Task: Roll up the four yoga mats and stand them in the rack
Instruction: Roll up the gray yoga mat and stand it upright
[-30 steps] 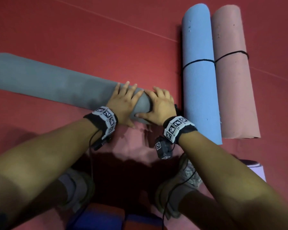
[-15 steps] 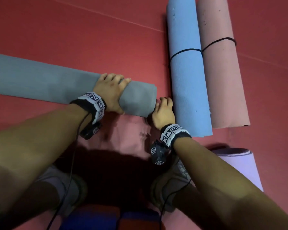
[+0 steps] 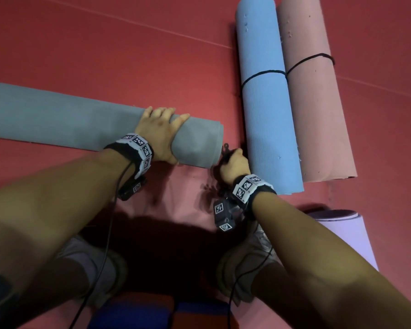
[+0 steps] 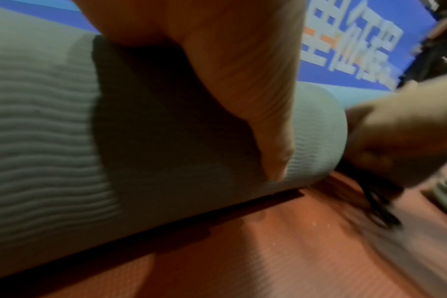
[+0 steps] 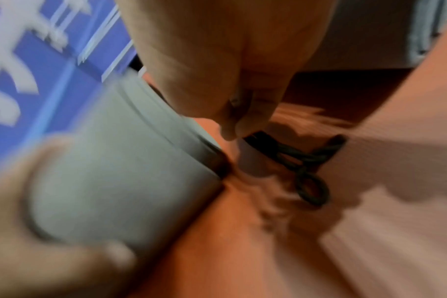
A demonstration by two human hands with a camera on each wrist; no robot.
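Note:
A rolled grey mat lies across the red floor, running left to right. My left hand grips it near its right end, fingers curled over the top and thumb down the near side. Just past that end, my right hand pinches a black cord that trails in loops on the floor. A rolled blue mat and a rolled pink mat lie side by side to the right, each with a black cord tied round it. A rolled lilac mat lies at the lower right.
My shoes stand on the floor under my arms. A blue banner with white characters is at the far side of the room in the wrist views. No rack is in view.
My right hand left the grey mat's end, dropped to the floor beside it and took hold of the black cord. My left hand curled tighter over the mat.

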